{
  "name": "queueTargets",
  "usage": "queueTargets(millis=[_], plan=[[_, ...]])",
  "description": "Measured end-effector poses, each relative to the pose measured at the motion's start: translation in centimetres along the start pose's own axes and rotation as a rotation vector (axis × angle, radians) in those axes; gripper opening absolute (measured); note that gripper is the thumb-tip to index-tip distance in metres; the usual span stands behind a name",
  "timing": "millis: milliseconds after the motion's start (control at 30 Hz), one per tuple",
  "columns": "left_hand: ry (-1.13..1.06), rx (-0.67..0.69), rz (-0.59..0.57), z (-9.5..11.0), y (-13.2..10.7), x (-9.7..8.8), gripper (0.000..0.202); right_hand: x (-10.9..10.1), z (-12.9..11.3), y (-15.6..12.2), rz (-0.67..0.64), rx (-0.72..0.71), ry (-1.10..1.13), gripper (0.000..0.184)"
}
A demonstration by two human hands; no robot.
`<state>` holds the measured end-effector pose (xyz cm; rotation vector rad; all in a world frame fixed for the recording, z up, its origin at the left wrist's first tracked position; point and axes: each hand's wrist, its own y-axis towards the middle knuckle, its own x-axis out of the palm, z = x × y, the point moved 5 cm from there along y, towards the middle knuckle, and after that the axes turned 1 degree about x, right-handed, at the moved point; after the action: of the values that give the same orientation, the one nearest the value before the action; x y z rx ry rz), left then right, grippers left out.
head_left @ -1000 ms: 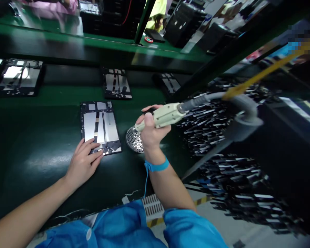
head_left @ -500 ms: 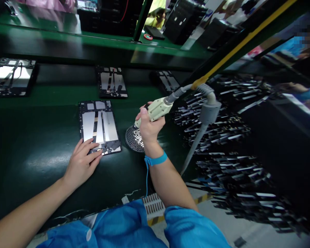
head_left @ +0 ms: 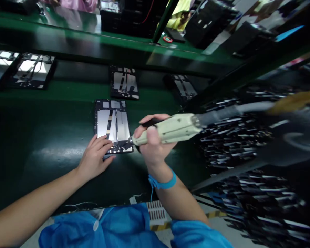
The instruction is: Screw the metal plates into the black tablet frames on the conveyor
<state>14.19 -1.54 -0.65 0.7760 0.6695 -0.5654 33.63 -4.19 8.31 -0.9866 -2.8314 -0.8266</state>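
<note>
An opened tablet chassis point(head_left: 113, 124) lies flat on the dark green belt point(head_left: 41, 137), its silver inner plates and ribbon cables showing. My left hand point(head_left: 96, 159) rests flat with fingers spread on the chassis's near left corner. My right hand point(head_left: 152, 144) is wrapped round a pale electric screwdriver point(head_left: 170, 129). Its tip sits at the near right corner of the chassis. A grey hose and yellow cable run from the tool's rear off to the right. A blue strap circles my right wrist point(head_left: 163, 182).
More opened chassis lie further up the belt: one in the middle point(head_left: 124, 82), one to its right point(head_left: 184, 88), two at far left point(head_left: 32, 70). Dark racks of parts point(head_left: 248, 144) fill the right side. Another person in yellow works beyond the far rail point(head_left: 179, 17).
My right hand has swung the screwdriver left from above the round perforated screw tray to the chassis's near right corner, now hiding the tray. My left hand stayed on the chassis.
</note>
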Motion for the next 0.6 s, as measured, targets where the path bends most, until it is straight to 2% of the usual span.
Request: queueTargets(millis=[100,167,400,600], plan=[[-0.01,-0.002,-0.01,-0.1,0.0,0.0,0.033,3.0,0.3,-2.8,-0.217,0.109,0.029,0.028],[-0.01,-0.006,-0.017,-0.2,-0.1,0.0,0.033,3.8,1.0,-3.9,-0.279,0.177,0.026,0.029],[-0.002,-0.015,-0.012,0.0,0.0,0.0,0.034,3.8,2.1,-4.5,-0.306,0.191,0.056,0.029],[-0.026,-0.028,-0.022,-0.1,0.1,0.0,0.034,3.5,2.9,-5.1,-0.324,0.175,-0.003,0.033]])
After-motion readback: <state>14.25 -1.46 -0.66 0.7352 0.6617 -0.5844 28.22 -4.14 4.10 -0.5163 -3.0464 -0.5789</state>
